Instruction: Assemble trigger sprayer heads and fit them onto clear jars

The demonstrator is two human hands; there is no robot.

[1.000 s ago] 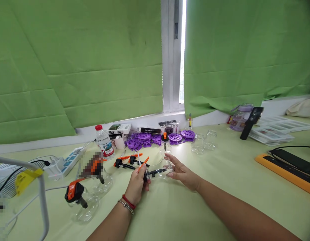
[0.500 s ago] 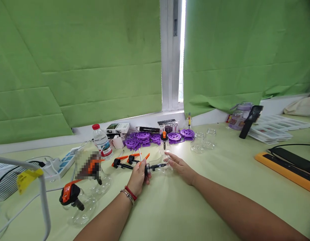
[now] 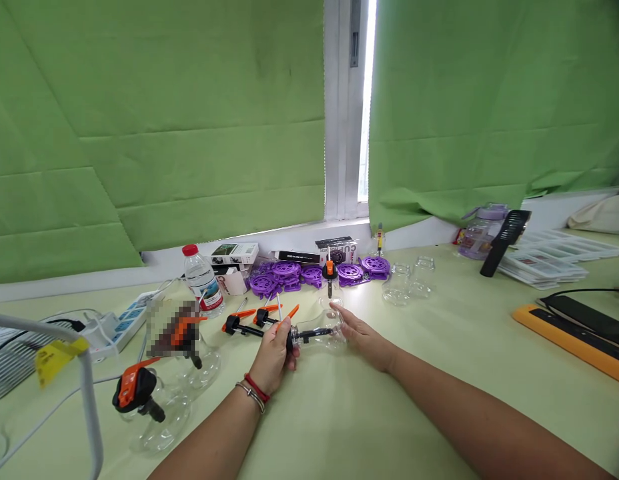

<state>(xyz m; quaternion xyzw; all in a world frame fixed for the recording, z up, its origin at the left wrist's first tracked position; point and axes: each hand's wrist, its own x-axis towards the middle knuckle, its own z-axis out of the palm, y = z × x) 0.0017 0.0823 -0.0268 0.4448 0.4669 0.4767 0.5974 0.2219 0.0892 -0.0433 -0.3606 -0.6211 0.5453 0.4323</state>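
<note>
My left hand (image 3: 271, 357) is closed round a black cap with an orange lever (image 3: 291, 312), which sits at the neck of a clear bottle (image 3: 319, 337) lying on its side. A black tube (image 3: 314, 335) runs from the cap into the bottle. My right hand (image 3: 365, 339) is cupped round the bottle's wide base, fingers closed against it. Just beyond my left hand lie loose black-and-orange caps with tubes (image 3: 244, 327). Behind the held bottle stands another clear bottle fitted with an orange-and-black cap (image 3: 330, 270).
Two capped clear bottles (image 3: 164, 420) stand front left, beside a bent white tube (image 3: 89, 400) and a power strip (image 3: 132, 319). Purple discs (image 3: 287, 270), boxes (image 3: 234, 254) and a water bottle (image 3: 203, 280) line the back. Clear bottles (image 3: 397, 287) and an orange-black device (image 3: 574, 340) are right.
Both hands keep their hold on the bottle and its cap. My right hand has moved very slightly right; the whole view has shifted a little.
</note>
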